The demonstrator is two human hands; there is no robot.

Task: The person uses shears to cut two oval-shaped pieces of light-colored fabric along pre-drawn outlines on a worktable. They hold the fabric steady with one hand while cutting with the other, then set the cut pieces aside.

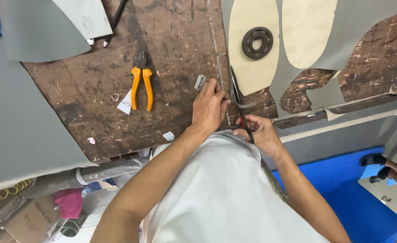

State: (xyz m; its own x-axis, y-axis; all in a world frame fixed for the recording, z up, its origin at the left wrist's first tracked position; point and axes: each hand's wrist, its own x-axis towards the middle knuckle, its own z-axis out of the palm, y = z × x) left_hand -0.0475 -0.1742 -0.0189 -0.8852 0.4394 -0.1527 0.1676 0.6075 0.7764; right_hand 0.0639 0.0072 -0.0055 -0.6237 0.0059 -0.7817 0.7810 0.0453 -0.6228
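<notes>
Right now scissors point(240, 101) cut gray material's point(248, 104) edge beside worktable point(171, 54).

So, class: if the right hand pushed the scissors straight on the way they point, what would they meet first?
Probably the beige pattern under the blades of the scissors in the right hand, then perhaps the black ring.

Orange-handled pliers point(142, 85) on scarred wooden table point(171, 40), dark bearing ring point(257, 42) on beige pattern piece point(248, 67), pen point(115, 21)
</notes>
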